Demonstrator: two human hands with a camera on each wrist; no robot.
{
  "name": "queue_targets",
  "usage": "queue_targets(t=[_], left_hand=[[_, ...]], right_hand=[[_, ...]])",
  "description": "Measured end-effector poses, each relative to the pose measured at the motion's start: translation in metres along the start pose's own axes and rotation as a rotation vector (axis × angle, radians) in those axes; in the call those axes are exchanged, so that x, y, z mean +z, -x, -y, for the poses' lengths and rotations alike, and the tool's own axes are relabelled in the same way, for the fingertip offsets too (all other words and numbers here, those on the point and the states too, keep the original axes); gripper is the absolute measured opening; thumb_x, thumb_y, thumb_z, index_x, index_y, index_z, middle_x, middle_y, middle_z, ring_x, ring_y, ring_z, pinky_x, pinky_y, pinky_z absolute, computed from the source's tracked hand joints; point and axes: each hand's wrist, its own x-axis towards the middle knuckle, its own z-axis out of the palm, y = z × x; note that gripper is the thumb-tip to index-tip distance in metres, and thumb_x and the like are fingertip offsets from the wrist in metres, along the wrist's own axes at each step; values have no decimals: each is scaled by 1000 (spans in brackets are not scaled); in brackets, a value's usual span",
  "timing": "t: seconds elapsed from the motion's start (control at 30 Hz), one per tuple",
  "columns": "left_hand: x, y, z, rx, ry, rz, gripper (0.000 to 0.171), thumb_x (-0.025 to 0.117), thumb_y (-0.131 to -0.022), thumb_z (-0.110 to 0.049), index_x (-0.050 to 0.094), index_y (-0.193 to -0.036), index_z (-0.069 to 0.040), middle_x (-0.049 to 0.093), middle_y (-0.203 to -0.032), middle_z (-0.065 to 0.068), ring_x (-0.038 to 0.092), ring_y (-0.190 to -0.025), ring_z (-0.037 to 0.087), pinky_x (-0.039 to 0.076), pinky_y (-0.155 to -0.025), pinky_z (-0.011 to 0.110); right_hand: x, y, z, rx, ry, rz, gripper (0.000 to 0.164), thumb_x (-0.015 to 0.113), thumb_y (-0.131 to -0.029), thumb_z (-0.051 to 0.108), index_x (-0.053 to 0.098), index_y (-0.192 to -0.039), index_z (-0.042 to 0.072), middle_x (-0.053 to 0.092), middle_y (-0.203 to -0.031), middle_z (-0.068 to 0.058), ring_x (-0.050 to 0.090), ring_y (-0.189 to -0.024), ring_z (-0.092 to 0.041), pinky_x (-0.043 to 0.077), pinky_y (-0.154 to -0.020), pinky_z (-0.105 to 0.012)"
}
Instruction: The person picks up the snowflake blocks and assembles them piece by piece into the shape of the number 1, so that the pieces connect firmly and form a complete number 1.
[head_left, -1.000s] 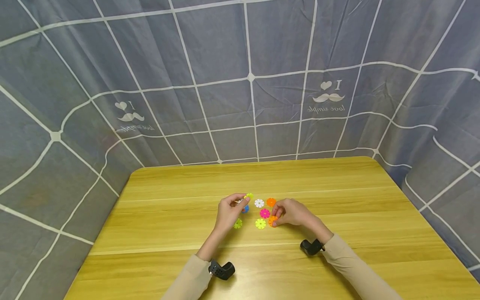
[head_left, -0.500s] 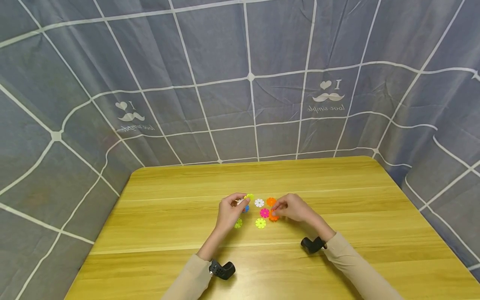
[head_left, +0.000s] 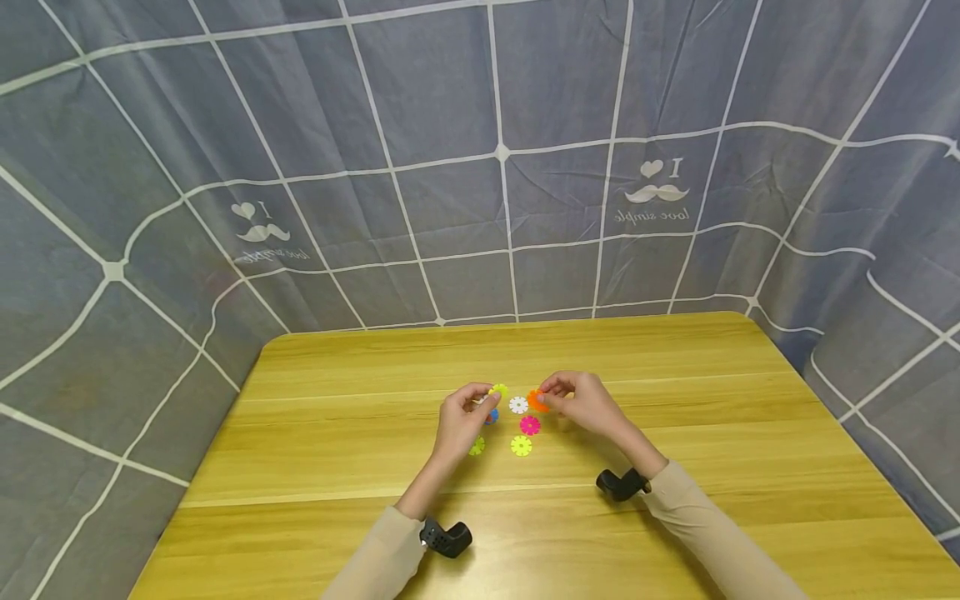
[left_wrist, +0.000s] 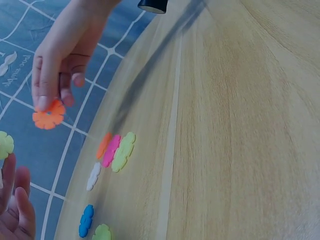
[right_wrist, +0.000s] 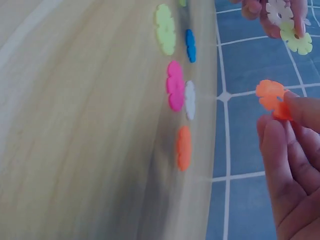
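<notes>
Wood-grain bench (head_left: 300, 467), gridded curtain (head_left: 427, 83) behind: right hand (head_left: 588, 406) has lifted the near orange slotted disc (right_wrist: 270, 90) into the air, pinched in its fingers (right_wrist: 304, 110), so both hands are now laden, left hand (head_left: 459, 423) gripping a lime disc (right_wrist: 302, 43) overlapped with a white disc (right_wrist: 274, 11).

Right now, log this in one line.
left hand holds yellow disc, white disc | right hand pinches orange disc | on table: pink disc, blue disc

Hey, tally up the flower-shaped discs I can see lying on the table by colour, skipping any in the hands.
Yellow-green discs: 2
Orange disc: 1
Pink disc: 1
White disc: 1
Blue disc: 1
Total: 6
</notes>
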Motion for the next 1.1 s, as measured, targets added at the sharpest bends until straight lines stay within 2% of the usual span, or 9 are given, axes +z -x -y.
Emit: queue_targets(t=[0.07, 0.23, 0.4, 0.5, 0.63, 0.73, 0.9, 1.0, 1.1], left_hand=[[0, 0, 0, 10, 0, 3, 22, 63, -92, -9, 66, -108, 6, 67, -91, 25, 56, -59, 1, 42, -52, 16], [1, 0, 0, 18, -4, 0, 21, 63, -92, -9, 68, -106, 6, 67, -86, 25, 53, -57, 2, 36, -49, 13], [2, 0, 0, 15, 16, 9, 20, 63, -92, -9, 67, -105, 6, 66, -82, 22, 54, -58, 3, 39, -50, 14], [2, 0, 1, 20, 34, 27, 20, 62, -93, -8, 66, -105, 7, 63, -82, 27, 55, -59, 3, 42, -52, 15], [2, 0, 2, 24, 45, 40, 22, 61, -94, -9, 65, -107, 8, 61, -88, 33, 55, -60, 2, 42, -53, 14], [2, 0, 3, 25, 39, 36, 22, 62, -94, -10, 65, -107, 7, 63, -92, 29, 54, -60, 1, 45, -56, 14], [4, 1, 3, 35, 31, 16, 21, 63, -93, -9, 67, -105, 7, 65, -93, 24, 54, -60, 1, 48, -59, 14], [4, 1, 3, 55, 25, 2, 20, 64, -92, -9, 67, -103, 7, 65, -88, 29, 52, -58, -1, 43, -53, 12], [5, 2, 2, 83, 8, -13, 19, 64, -91, -8, 68, -101, 7, 64, -82, 33, 50, -56, 0, 36, -47, 11]], right_hand=[[0, -1, 3, -7, -13, -15, 11, 71, -86, 15, 72, -94, 7, 68, -82, -6, 61, -67, -17, 55, -54, -31], [-1, -1, 10, -30, 7, -69, 10, 72, -86, 16, 73, -93, 10, 70, -85, -5, 59, -67, -15, 49, -56, -24], [-1, -3, 17, -21, -17, -126, 13, 73, -86, 19, 73, -94, 9, 72, -82, -5, 57, -66, -14, 46, -56, -22], [0, -4, 21, -26, -40, -147, 17, 73, -86, 22, 73, -94, 7, 73, -81, -6, 57, -65, -14, 45, -54, -22], [1, -5, 26, -34, -63, -158, 19, 74, -85, 22, 73, -96, 6, 74, -81, -7, 58, -65, -15, 43, -52, -21], [3, -4, 29, -27, -90, -165, 20, 73, -85, 20, 74, -98, 6, 74, -81, -9, 59, -64, -15, 42, -50, -20], [6, -4, 30, -23, -136, -188, 21, 73, -85, 18, 73, -100, 3, 74, -84, -12, 64, -69, -17, 47, -52, -20], [8, -3, 30, -25, -162, -191, 21, 73, -85, 17, 73, -100, 2, 74, -86, -14, 66, -73, -24, 51, -54, -22], [9, -4, 31, -16, -183, -189, 20, 73, -85, 16, 73, -100, 2, 74, -87, -16, 67, -75, -33, 55, -54, -31]])
